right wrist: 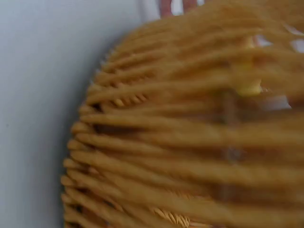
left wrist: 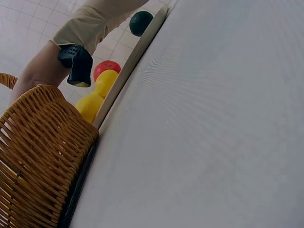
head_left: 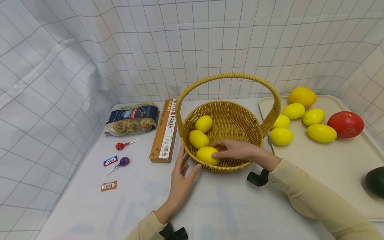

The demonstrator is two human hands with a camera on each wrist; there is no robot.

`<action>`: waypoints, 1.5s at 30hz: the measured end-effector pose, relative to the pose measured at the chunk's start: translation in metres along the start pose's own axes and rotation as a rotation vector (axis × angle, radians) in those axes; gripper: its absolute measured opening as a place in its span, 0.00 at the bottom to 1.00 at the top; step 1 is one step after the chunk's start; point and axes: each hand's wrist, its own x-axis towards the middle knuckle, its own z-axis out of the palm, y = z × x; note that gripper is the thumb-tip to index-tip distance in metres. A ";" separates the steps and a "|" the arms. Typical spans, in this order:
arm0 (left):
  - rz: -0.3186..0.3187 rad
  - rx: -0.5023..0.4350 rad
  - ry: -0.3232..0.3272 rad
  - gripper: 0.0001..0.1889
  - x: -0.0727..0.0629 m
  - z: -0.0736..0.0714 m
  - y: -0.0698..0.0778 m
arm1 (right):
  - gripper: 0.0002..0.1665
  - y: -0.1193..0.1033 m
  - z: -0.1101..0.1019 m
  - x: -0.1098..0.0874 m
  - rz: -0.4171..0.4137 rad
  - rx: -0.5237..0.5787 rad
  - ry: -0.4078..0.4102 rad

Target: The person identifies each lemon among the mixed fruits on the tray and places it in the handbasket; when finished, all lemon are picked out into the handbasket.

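A wicker basket [head_left: 229, 168] with a tall arched handle stands mid-table. My right hand [head_left: 235, 149] reaches over its rim and holds a lemon [head_left: 205, 156] at the near left of the inside, thumb on top. Two more lemons [head_left: 198, 139] lie behind that one along the left wall. My left hand [head_left: 181, 182] rests against the basket's outer left side, its fingers spread and the thumb near the front rim. The basket's woven wall [left wrist: 45, 152] shows at left in the left wrist view. Blurred weave [right wrist: 190, 123] fills most of the right wrist view.
At right a beige tray [head_left: 309, 166] carries several yellow fruits [head_left: 322, 133], a red fruit [head_left: 346, 124] and a dark green one [head_left: 376, 181]. Left of the basket lie a pasta box [head_left: 164, 133], a pasta bag [head_left: 132, 119], lollipops [head_left: 123, 161] and wrapped candies [head_left: 109, 186].
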 end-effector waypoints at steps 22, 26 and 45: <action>0.053 0.042 0.005 0.38 0.003 -0.005 0.002 | 0.22 0.027 -0.049 -0.129 -0.352 0.049 0.130; 0.060 0.047 0.016 0.38 0.004 -0.006 0.003 | 0.21 0.054 -0.078 -0.159 -0.358 0.022 0.305; 0.045 0.022 0.005 0.38 0.000 0.000 -0.002 | 0.34 0.114 -0.085 -0.142 0.157 -0.121 0.429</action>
